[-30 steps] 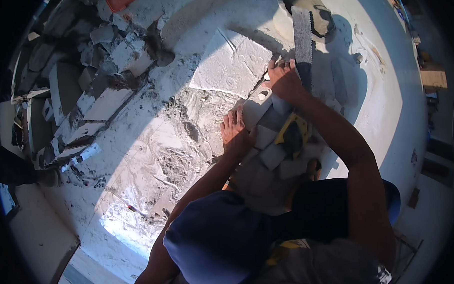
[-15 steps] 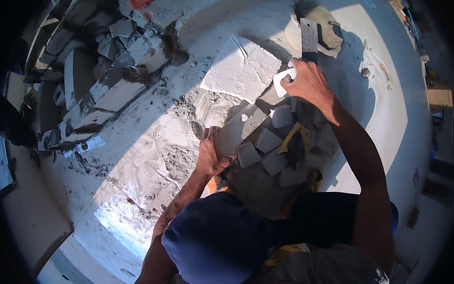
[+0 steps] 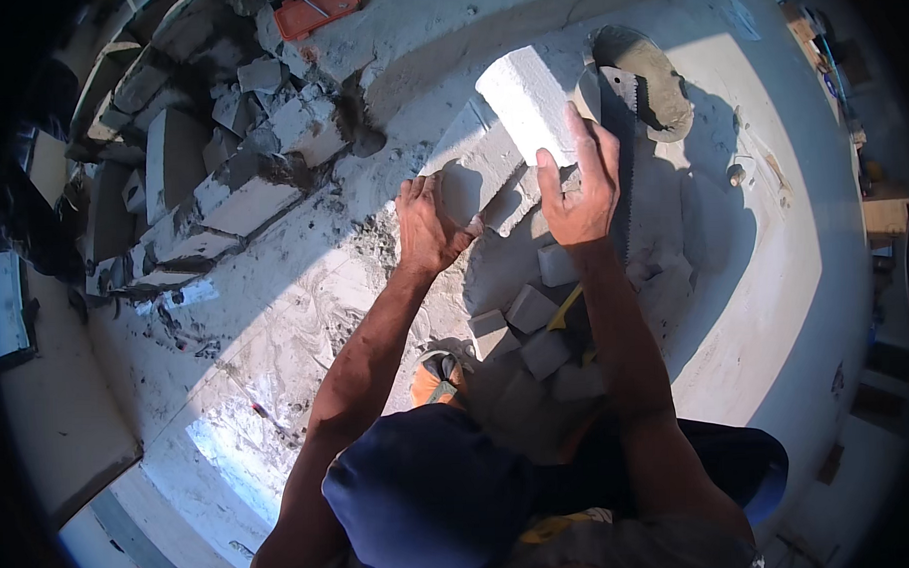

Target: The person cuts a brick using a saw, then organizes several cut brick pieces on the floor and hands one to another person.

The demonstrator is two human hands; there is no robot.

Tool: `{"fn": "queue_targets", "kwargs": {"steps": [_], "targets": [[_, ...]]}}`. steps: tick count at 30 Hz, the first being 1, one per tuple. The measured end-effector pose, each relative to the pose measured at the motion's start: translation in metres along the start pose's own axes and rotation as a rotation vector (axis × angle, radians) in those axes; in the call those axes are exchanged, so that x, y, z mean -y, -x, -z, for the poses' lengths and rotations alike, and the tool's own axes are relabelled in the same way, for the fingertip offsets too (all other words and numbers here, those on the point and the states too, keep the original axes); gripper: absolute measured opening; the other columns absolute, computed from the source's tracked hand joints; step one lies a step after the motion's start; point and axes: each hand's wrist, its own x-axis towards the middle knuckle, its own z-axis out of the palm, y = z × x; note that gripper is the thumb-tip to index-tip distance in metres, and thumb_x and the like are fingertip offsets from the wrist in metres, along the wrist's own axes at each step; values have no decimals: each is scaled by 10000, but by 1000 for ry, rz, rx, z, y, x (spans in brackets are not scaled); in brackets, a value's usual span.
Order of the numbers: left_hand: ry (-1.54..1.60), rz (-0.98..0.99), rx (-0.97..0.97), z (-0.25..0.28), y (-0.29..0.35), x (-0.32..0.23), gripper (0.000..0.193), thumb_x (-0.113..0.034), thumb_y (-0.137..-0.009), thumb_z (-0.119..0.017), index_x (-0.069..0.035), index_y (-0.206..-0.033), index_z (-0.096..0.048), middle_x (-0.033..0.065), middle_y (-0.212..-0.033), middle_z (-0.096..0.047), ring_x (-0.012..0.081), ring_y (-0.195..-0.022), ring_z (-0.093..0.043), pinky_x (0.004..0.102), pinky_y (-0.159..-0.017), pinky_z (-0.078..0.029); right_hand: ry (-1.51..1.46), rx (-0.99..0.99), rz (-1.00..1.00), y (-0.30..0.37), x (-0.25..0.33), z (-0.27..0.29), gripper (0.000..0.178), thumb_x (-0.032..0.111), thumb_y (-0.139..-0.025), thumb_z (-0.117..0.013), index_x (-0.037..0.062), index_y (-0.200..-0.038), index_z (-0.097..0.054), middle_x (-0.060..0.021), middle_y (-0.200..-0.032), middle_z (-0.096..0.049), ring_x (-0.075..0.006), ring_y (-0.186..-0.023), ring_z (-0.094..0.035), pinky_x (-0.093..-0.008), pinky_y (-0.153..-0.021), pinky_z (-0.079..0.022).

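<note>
One candidate only: orange rectangular case is lying at the top edge, above the rubble pile, flat on the dusty floor, with a pale stripe showing across its lid. Could be a tool box or package, can't tell which. No labels, signs or screens showing anywhere else.

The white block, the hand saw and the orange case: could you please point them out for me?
white block (image 3: 528, 101), head view, on its sunlit top face.
hand saw (image 3: 623, 168), head view, mid-blade.
orange case (image 3: 317, 10), head view, on its lid.
</note>
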Motion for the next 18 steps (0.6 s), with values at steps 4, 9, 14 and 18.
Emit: {"fn": "queue_targets", "kwargs": {"steps": [4,9,14,18], "targets": [[-22,-79,-46,-18,5,17,853,-509,-722,-872,57,-1311,-626,209,-1082,-598,387,-1020,-510,513,-971,-419,18,312,-28,37,-33,-28,609,130,-933,-747,66,-1512,-568,-297,-1338,-582,-471,-1230,-599,-510,-1012,-526],[1,-130,32,-12,5,30,847,-583,-754,-841,25,-1308,-641,196,-1142,-692,388,-1079,-534,496,-1045,-402,1,118,-65,-2,-8,-9,608,101,-925,-750,25,-1501,-571,-259,-1334,-595,-425,-1207,-623,-466,-995,-538],[-6,-29,11,-11,-1,18,901,-443,-732,-911,4,-1430,-557,195,-1237,-691,390,-1144,-563,486,-1101,-374,-56,126,31,3,6,-11,598,88,-921,-752,40,-1493,-584,-243,-1368,-582,-421,-1234,-616,-466,-1028,-536],[-12,116,-136,-20,7,-1,1090,-346,-693,-963,-5,-1565,-405,201,-1302,-646,368,-1193,-551,515,-1118,-342,-15,387,-84,39,-22,-37,636,115,-930,-746,79,-1532,-544,-288,-1384,-562,-466,-1251,-610,-492,-1034,-534]]}}
